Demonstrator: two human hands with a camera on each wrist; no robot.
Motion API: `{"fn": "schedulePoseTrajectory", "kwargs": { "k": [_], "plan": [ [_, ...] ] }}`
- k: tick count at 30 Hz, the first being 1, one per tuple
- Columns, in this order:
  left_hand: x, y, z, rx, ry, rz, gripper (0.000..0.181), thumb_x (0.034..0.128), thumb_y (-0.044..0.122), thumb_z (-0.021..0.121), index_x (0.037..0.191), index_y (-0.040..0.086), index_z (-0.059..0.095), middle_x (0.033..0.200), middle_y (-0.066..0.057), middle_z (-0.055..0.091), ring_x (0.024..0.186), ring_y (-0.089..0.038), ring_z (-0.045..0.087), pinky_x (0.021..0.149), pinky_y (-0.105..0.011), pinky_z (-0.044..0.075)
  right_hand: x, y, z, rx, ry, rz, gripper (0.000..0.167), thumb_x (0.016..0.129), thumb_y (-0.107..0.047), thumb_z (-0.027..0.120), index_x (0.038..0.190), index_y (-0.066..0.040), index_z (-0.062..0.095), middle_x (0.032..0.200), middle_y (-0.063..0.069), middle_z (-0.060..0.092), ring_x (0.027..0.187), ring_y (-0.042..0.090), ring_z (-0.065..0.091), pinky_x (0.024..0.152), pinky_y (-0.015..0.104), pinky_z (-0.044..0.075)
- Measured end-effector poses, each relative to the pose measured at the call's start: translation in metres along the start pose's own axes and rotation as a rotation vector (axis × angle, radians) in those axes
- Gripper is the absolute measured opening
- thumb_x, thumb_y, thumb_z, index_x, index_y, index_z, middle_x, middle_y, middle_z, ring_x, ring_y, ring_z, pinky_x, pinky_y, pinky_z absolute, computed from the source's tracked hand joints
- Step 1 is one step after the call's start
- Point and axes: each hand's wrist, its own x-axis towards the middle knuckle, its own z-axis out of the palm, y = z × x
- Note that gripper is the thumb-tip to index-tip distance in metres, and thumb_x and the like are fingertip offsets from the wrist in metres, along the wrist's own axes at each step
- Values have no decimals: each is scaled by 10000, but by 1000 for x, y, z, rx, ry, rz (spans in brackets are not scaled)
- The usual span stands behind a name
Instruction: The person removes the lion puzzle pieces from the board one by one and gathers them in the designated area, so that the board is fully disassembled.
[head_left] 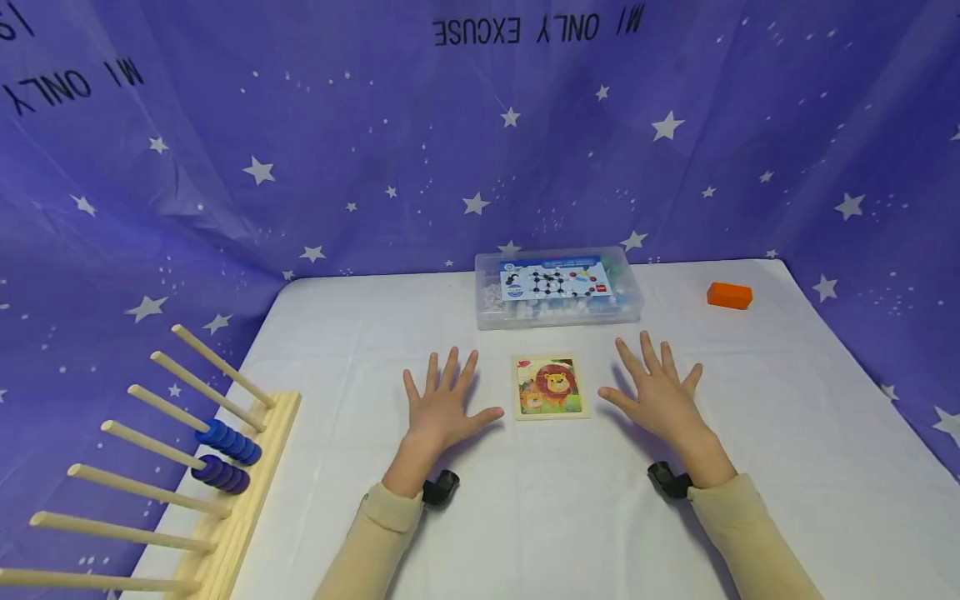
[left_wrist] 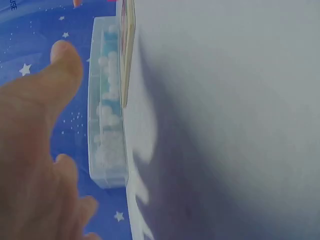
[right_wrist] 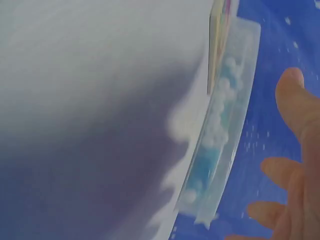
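Sweeping across the upper frame is a purple star-printed backdrop [head_left: 420,125], and below it spreads a white-covered table [head_left: 555,525]. Down at the lower left stands a wooden peg stand [head_left: 251,508], off to one side, perhaps to leave the middle free. Upper centre now: a clear plastic box [head_left: 558,287] lies flat, label up, probably so its contents read at a glance. And here are the hands! Left hand [head_left: 442,408], centre frame, fingers spread wide, holding nothing; right hand [head_left: 663,400], right of centre, splayed just as wide and empty, both casting shadows on the cloth. Between them, touched by neither, lies the lion picture puzzle [head_left: 551,388], face up, seemingly placed there to suit either hand. Smaller again, an orange block [head_left: 729,296] sits upper right, well apart. Finally, blue rings [head_left: 228,442] and purple rings [head_left: 220,475] at lower left, threaded on pegs that presumably keep them stacked.
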Motion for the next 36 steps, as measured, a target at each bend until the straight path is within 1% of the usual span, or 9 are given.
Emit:
{"fn": "schedulePoseTrajectory", "kwargs": {
  "k": [3,9,11,14,17,21,25,29,36],
  "plan": [
    [-1,5,2,-33,-98,31,962,702,789,413,1461,292,92,1505,-37,73,1347,-340,33,962,-642,2,7,-13,6,30,-54,-81,820,815,-577,533,1448,-157,224,1473,223,62,1287,493,75,869,730,-6],
    [2,19,3,-107,-304,190,930,712,758,456,1456,318,114,1510,15,14,1322,-401,-69,901,-701,-27,31,-46,22,148,-138,-311,725,817,-400,643,1395,-75,351,1441,272,140,1267,484,184,956,617,186],
    [2,21,3,-109,-350,216,920,710,755,465,1452,344,107,1510,31,-18,1302,-430,-119,881,-711,-57,40,-57,28,188,-188,-358,665,842,-353,629,1382,-64,373,1432,276,167,1269,469,199,965,593,206],
    [2,20,4,-100,-386,216,891,720,745,468,1441,388,86,1505,56,-51,1294,-423,-155,881,-704,-76,52,-72,34,169,-260,-385,551,901,-296,556,1381,-86,383,1423,260,218,1274,445,218,962,594,209],
    [4,20,4,-134,-382,208,804,767,703,456,1432,411,112,1505,74,-18,1304,-403,-147,885,-700,-81,64,-82,36,66,-279,-395,474,923,-241,517,1371,-129,409,1375,243,322,1230,441,297,942,584,245],
    [8,22,5,-149,-326,201,671,831,663,388,1422,422,179,1501,83,66,1322,-396,-79,889,-707,-46,76,-86,33,8,-292,-369,433,886,-201,573,1310,-198,483,1267,195,416,1094,387,390,874,517,334],
    [11,26,6,-95,-277,184,628,843,661,349,1412,433,212,1493,97,107,1330,-391,-13,900,-708,8,85,-84,27,22,-356,-342,391,869,-225,605,1245,-244,503,1222,156,407,1022,336,382,813,486,343],
    [12,28,7,-52,-247,175,609,852,634,370,1409,433,227,1488,106,131,1332,-389,25,911,-700,46,89,-84,23,35,-399,-320,382,857,-248,621,1217,-250,497,1218,158,389,1027,340,364,822,502,325],
    [14,32,11,-60,-187,196,693,777,655,492,1395,401,304,1476,72,199,1297,-467,82,861,-737,92,93,-81,23,82,-440,-278,392,840,-261,642,1210,-260,510,1282,192,341,1120,379,308,873,557,270]
  ]
}}
